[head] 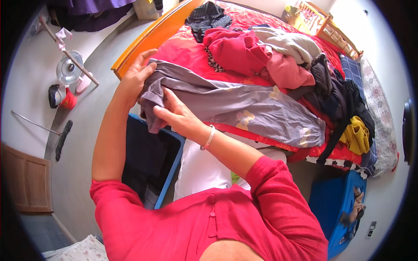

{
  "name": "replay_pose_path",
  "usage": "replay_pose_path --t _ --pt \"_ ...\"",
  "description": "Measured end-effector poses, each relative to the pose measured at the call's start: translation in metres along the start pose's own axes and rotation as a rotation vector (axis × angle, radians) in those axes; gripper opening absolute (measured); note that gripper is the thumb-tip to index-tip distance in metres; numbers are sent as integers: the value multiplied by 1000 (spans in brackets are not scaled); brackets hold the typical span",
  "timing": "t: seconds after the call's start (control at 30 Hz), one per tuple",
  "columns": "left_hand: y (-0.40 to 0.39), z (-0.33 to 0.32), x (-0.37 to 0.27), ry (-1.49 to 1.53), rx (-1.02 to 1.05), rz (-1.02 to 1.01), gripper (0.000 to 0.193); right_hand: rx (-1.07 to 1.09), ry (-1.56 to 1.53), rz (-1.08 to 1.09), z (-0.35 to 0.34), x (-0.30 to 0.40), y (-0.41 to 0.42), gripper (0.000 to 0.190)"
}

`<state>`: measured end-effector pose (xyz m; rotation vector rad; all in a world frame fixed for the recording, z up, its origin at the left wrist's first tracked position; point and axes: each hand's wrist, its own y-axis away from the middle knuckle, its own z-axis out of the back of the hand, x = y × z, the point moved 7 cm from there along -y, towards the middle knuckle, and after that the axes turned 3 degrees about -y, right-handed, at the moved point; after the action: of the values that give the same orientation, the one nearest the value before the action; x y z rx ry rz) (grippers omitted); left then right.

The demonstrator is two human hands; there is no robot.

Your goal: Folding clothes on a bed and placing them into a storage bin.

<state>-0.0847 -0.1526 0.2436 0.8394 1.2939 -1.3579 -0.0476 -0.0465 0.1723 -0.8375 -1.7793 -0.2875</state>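
Note:
A pair of grey trousers [209, 101] with pale cartoon prints stretches across the near side of the bed, its gathered cuff end to the right. At the opposite end, bunched cloth is lifted over the bed's near left corner. My left hand [135, 76] grips the upper edge of that bunched part, thumb and fingers around the fabric. Lower and to the right, my right hand [183, 117], with a pale bangle on its wrist, pinches a turned-over fold between thumb and fingers. Some fingertips are hidden behind the cloth.
The bed [176, 45] has a red cover and an orange wooden end board [153, 34]. Heaped clothes include a red knit garment [236, 50] and yellow cloth [356, 135]. An open blue bin [173, 173] with dark contents stands below my hands; another blue container [329, 199] stands right.

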Motion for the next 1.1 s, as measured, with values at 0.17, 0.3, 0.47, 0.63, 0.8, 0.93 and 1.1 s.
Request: replay_pose_path --t 0.17,0.3,0.47,0.63,0.8,0.93,1.1 --pt "16 2 -6 -18 91 -87 31 25 -107 37 -6 6 -3 73" --pt "28 -6 -4 139 202 -38 44 4 -309 33 -1 10 0 73" --pt "45 -21 -28 -395 261 -224 81 39 -493 47 1 11 -1 77" --pt "50 -21 -16 -415 333 -181 75 60 -648 45 8 5 -1 69" --pt "43 -18 7 -64 286 16 51 -56 -432 14 25 15 12 57" --pt "46 -11 7 94 183 38 40 -107 -48 -23 34 20 26 29" --pt "53 -11 -4 39 200 -24 32 -257 267 109 55 33 27 25"
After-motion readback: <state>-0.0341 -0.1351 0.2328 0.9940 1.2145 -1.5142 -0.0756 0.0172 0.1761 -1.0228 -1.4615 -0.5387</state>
